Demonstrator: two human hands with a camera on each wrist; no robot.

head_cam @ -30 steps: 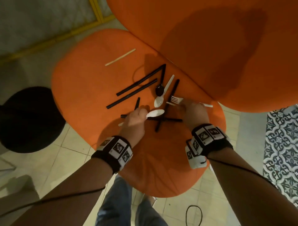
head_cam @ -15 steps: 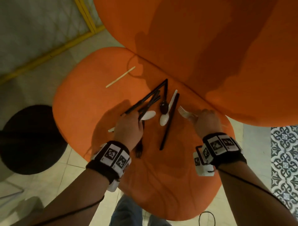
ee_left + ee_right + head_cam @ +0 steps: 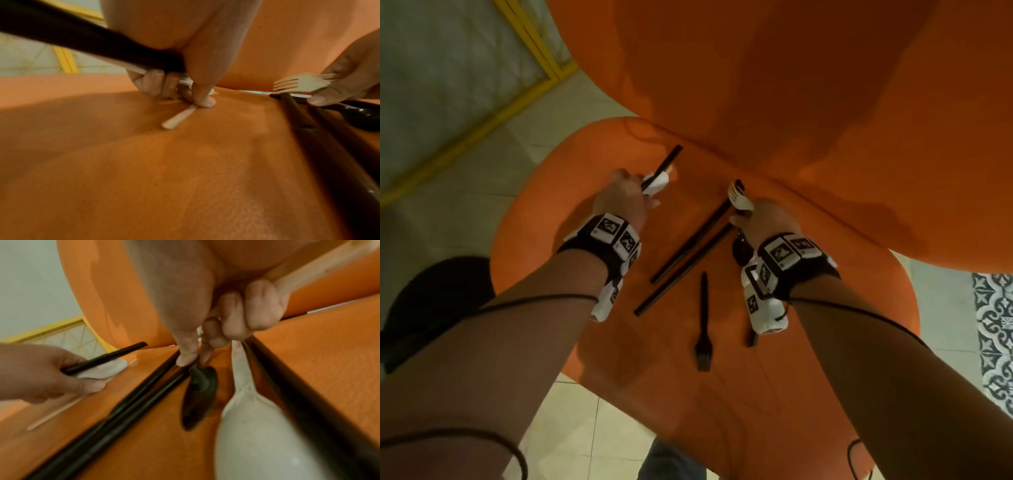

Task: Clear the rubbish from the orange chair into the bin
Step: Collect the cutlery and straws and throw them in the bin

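The left hand (image 3: 621, 202) has been moved to the wooden stick (image 3: 178, 118), clamped on a black straw (image 3: 667, 161); the right hand (image 3: 763, 219), clamped on a white fork (image 3: 298, 83), pinches the black spoon (image 3: 198, 395); overfull grips risk drops

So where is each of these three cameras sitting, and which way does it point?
Head: worn on the head, looking down at the orange chair; both forearms and hands show.
Left wrist: low along the left hand, whose fingertip touches a pale stick.
Right wrist: along the right hand, above a black spoon.
Shared: both wrist views catch the other hand and the black straws.
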